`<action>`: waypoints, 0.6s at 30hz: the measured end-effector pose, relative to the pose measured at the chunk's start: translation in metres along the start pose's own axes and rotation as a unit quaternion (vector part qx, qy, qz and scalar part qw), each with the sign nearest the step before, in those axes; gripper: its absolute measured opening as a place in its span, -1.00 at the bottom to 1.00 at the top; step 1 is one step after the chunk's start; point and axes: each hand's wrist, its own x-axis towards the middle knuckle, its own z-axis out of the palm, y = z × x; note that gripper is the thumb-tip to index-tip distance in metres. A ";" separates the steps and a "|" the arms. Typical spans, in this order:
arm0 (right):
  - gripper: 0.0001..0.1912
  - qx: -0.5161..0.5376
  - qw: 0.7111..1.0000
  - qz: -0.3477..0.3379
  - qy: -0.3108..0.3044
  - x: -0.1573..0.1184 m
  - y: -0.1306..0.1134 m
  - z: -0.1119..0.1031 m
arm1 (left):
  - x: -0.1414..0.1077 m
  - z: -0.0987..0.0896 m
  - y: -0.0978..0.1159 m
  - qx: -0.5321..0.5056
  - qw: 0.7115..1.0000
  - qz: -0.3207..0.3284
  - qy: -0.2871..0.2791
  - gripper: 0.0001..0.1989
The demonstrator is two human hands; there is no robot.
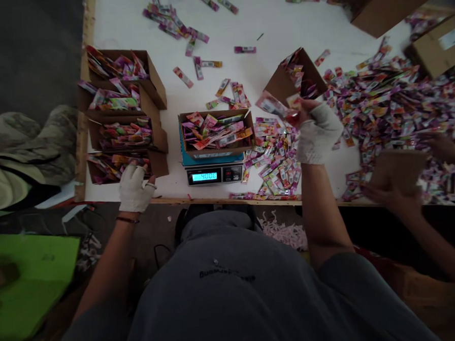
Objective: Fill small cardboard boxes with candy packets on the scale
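My left hand [136,188], in a white fingerless glove, rests at the front edge of the nearest filled box [157,164] on the left, fingertips over its packets. Raised at the right, my right hand [319,130], gloved too, pinches a few small packets [272,106] beside a tilted box [283,83]. Between my hands, an open cardboard box [215,152] full of packets sits on a digital scale [214,174] with a lit blue display. Loose packets [276,163] are heaped right of the scale.
More filled boxes [155,82] line the table's left side. A large packet pile [387,101] spreads at the right, where another person's hands hold a box [399,170]. Closed cartons [440,47] stand back right. The wooden edge [275,201] runs before me.
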 end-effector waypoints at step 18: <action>-0.56 -0.030 0.997 -0.020 0.065 -0.003 -0.031 -0.008 | 0.007 0.004 0.028 -0.060 0.997 0.025 0.043 -0.48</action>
